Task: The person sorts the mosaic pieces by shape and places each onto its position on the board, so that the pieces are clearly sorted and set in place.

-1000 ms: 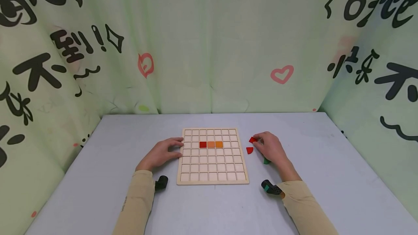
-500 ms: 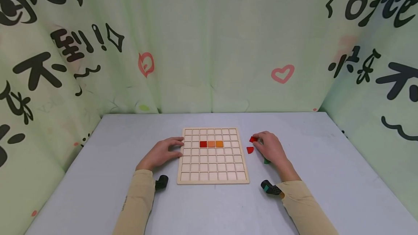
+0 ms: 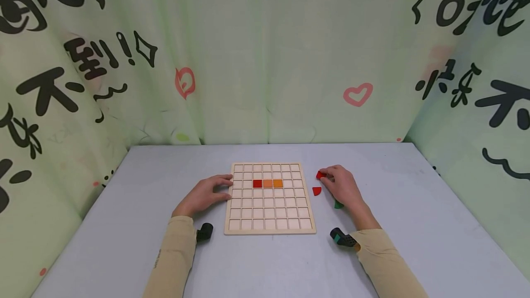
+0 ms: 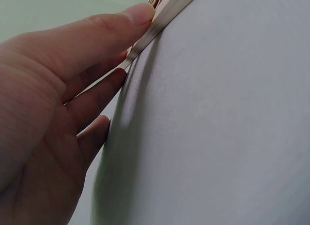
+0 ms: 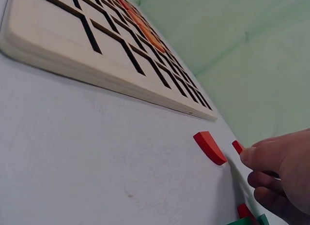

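Observation:
A pale wooden board (image 3: 269, 220) with a square grid lies on the table. In one row sit a red square tile (image 3: 257, 183), an orange tile (image 3: 267, 183) and a lighter orange tile (image 3: 278, 183). My left hand (image 3: 207, 192) touches the board's left edge, its fingers extended and thumb apart; the left wrist view shows the thumb (image 4: 97, 38) against the edge. Right of the board, my right hand (image 3: 341, 185) pinches a small red block (image 5: 238, 147) between thumb and finger. Another red block (image 3: 316, 191), with one rounded side, lies on the table nearer the board.
A green block (image 3: 338, 204) lies partly hidden below the right hand. Beside it in the right wrist view is a further red block (image 5: 244, 212). Printed curtains (image 3: 269, 59) close off the table's back and sides.
The right hand and its pinched red block have shifted very slightly away from me. The left hand, the board and the tiles stay where they were.

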`<state>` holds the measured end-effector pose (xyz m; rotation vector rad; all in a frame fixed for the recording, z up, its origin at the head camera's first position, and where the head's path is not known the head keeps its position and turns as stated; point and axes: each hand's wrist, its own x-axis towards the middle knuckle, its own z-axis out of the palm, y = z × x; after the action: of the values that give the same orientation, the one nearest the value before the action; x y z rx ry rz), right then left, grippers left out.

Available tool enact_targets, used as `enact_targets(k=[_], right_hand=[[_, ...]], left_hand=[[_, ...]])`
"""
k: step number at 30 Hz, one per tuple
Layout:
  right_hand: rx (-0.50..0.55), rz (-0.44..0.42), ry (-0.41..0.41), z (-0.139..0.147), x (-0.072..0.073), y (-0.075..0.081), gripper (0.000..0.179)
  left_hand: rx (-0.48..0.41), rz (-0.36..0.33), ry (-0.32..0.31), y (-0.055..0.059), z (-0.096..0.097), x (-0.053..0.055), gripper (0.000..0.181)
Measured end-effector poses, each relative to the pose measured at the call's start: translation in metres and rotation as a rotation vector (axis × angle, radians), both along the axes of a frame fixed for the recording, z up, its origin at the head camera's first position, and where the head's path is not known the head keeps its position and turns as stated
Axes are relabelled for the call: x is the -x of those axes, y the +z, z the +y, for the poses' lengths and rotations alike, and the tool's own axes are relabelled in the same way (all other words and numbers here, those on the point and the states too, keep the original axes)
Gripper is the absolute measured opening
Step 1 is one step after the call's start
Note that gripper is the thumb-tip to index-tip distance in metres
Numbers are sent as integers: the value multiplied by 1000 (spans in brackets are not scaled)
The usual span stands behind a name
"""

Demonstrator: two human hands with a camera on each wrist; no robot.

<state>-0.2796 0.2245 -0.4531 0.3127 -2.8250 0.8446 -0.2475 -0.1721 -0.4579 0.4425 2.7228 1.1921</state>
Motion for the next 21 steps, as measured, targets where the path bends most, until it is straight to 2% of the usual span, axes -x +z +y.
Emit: enact_targets(k=[8,21], right_hand=[[49,-29,-3,-3,2,2,29],[111,-87,25,-18,3,6,29]], left_hand=[[3,25,-9,-2,0,1,41],[1,15,-3,-2,1,1,41]])
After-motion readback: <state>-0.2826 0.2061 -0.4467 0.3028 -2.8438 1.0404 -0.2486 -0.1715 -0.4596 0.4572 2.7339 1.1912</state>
